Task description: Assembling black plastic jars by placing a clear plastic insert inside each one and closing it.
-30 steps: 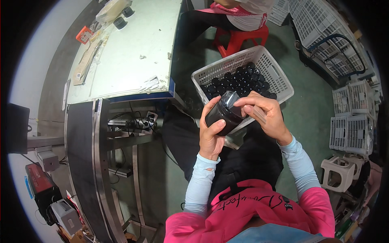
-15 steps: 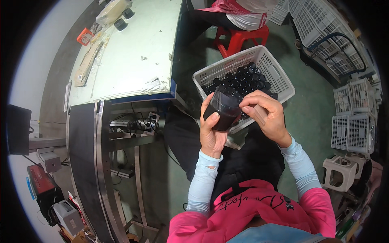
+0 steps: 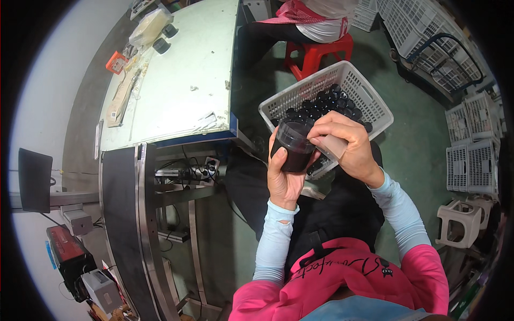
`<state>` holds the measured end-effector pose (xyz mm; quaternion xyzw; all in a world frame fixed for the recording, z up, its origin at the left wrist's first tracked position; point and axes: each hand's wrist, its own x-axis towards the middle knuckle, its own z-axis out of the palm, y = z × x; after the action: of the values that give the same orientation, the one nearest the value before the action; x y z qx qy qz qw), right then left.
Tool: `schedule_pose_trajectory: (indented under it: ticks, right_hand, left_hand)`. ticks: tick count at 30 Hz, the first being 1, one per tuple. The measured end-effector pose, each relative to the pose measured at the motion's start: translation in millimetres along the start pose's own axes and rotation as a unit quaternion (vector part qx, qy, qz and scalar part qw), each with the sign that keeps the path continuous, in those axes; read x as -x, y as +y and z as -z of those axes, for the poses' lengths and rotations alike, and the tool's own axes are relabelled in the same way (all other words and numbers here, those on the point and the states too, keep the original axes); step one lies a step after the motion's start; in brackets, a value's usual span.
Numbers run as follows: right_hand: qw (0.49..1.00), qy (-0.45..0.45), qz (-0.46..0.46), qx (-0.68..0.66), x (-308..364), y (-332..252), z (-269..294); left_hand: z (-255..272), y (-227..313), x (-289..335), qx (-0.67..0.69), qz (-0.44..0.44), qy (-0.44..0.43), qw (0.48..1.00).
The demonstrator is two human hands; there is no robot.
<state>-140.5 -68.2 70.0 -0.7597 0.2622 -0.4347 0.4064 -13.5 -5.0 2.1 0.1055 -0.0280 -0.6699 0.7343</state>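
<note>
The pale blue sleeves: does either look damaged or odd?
Yes, the left sleeve has what looks like a small tear near its cuff, by the left hand, exposing skin. The right sleeve shows no obvious damage.

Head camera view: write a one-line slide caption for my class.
Left hand holding a dark jar, right hand with a pale flat piece beside it, white crate of black items beyond.
</note>
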Motion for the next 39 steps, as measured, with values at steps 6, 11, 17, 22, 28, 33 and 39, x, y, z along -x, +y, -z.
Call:
schedule_pose_trajectory:
  ticks: [6, 11, 17, 22, 28, 33, 39]
  right_hand:
    - [0.999, -0.012, 0.029, 0.025, -2, 11, 2]
    - [0.965, 0.054, -0.136, -0.217, 4, 19, 6]
    - [0.943, 0.023, -0.175, -0.284, 16, 31, -4]
    - [0.902, 0.056, -0.159, -0.398, 6, 21, -17]
    - [0.884, 0.045, -0.186, -0.427, 2, 20, -22]
    - [0.876, 0.063, -0.184, -0.442, 0, 20, -23]
    - [0.847, 0.056, -0.205, -0.486, -2, 20, -22]
  left_hand:
    - [8, 2, 0, 0.046, 0.022, -0.014, 0.999]
    - [10, 6, -3, 0.135, 0.061, -0.015, 0.989]
    - [-13, 4, -14, 0.089, -0.003, -0.048, 0.995]
    - [-19, 1, -17, -0.061, -0.086, -0.043, 0.993]
    - [-29, -5, -22, -0.143, -0.157, -0.040, 0.976]
    - [-35, -7, -21, -0.143, -0.169, -0.044, 0.974]
    - [-34, -7, -22, -0.141, -0.177, -0.043, 0.973]
